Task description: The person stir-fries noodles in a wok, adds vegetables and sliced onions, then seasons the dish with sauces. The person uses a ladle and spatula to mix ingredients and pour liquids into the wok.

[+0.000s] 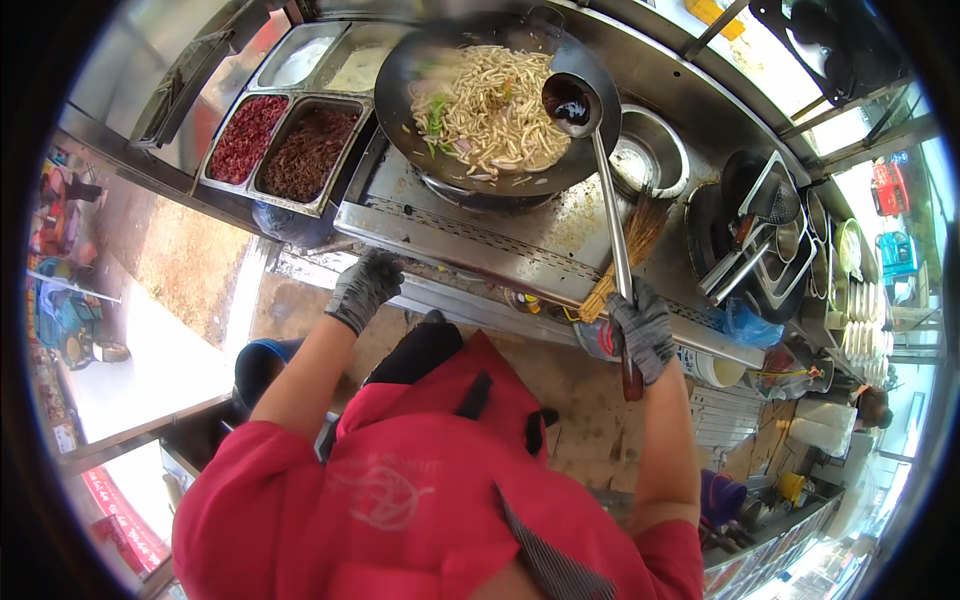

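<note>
My right hand (643,326), in a grey glove, grips the wooden-ended handle of a long metal ladle (611,199). The ladle's bowl hangs over the right side of a large black wok (401,97) and holds dark liquid. Pale strips of food (499,101), perhaps noodles, lie in the wok with green pieces (435,114) and purplish bits. My left hand (367,289), also gloved in grey, is just in front of the steel counter's left front edge, apart from the wok. Its fingers look bunched, and whether they are closed is not clear.
Left of the wok stand metal trays of red chopped food (247,139), dark brown food (311,154), white food (302,61) and pale liquid (364,69). At right are a metal pot (649,150), a straw whisk brush (626,251), and stacked pans with strainers (769,217).
</note>
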{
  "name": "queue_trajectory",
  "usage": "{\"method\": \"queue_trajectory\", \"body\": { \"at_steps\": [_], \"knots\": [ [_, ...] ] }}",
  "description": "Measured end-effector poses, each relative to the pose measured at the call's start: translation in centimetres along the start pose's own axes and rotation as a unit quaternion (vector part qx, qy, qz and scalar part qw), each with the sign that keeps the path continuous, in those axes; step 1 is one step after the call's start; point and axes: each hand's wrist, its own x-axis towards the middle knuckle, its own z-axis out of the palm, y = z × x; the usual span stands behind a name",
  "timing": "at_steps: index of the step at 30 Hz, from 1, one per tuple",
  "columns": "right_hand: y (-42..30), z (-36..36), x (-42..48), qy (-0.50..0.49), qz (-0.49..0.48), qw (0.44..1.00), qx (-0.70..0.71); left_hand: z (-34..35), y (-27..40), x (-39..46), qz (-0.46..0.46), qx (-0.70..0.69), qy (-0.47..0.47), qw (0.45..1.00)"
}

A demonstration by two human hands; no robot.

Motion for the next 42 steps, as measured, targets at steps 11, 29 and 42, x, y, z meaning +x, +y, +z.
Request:
{"method": "queue_trajectory", "body": {
  "at_steps": [11,29,42],
  "knots": [
    [-9.8,17.1,13.8,-0.036,0.094,0.987,0.128,-11.0,6.0,-1.9,0.053,0.028,0.121,0.991],
    [-10.8,8.7,8.4,-0.028,0.004,0.875,-0.483,-9.1,7.2,-2.9,0.050,0.151,0.151,0.976],
    [-9.2,11.1,14.6,-0.076,0.041,0.852,-0.516,-1.7,6.3,1.4,0.098,0.234,0.027,0.967]
  ]
}}
